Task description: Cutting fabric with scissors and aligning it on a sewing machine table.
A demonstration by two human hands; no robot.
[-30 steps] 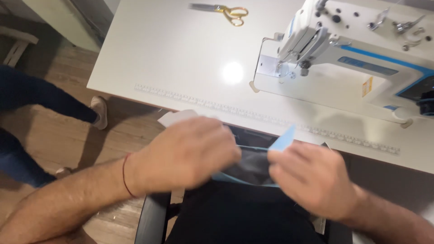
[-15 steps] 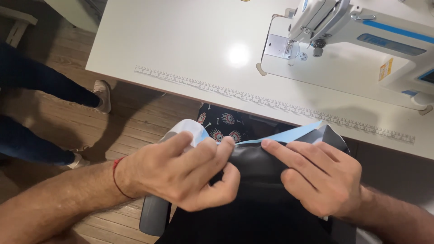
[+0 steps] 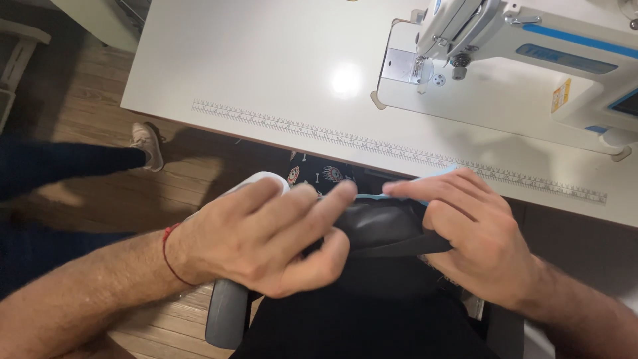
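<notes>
Both hands are working over the lap, just below the edge of a white sewing table (image 3: 266, 73). The left hand (image 3: 266, 242) and right hand (image 3: 475, 233) are each pinching a dark fabric piece (image 3: 382, 229) edged with a light blue strip (image 3: 372, 197). A white sewing machine (image 3: 531, 60) is sitting on the table, a printed ruler (image 3: 299, 126) running along its edge. Wooden flooring (image 3: 93, 100) is showing at left, with another person's shoe (image 3: 147, 143).

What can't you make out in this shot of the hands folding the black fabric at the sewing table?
Head view:
- Black fabric: its full shape, covered by the left hand and right hand.
- Light blue strip: mostly hidden under the fingertips.
- Sewing machine: cut off by the top and right edges.
- Ruler markings: too small to read.
</notes>
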